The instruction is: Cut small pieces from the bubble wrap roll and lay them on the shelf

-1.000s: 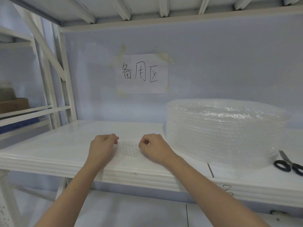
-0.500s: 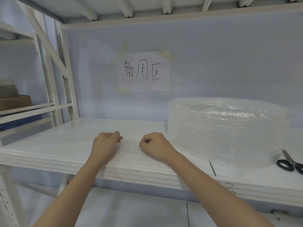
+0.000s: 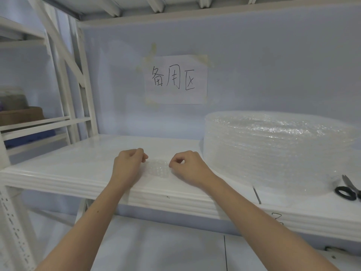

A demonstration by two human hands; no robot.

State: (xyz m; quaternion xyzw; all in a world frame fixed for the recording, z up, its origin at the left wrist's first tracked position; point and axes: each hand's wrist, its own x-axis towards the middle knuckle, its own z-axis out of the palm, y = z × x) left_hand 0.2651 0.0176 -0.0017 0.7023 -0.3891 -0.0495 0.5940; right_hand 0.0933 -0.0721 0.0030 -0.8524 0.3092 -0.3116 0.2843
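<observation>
1. Bubble wrap piece lies flat on the shelf, near its front edge and left of the roll, and we have it between our two hands.
2. Our left hand sits at its left edge with the fingers curled in and thumb against forefinger, apparently pinching that edge; our right hand mirrors it on the right edge, fingers curled, thumb and forefinger closed on the wrap.
3. Just to the right stands the bubble wrap roll, lying on its flat side and taking up the right part of the shelf.
4. Farther right, at the edge of view, the scissors rest on the shelf, untouched by either hand.
5. On the far wall a taped paper sign carries handwritten characters.
6. We judge that one small piece is cut and nearly laid. Only this piece shows on the shelf, so more cutting likely remains.
</observation>
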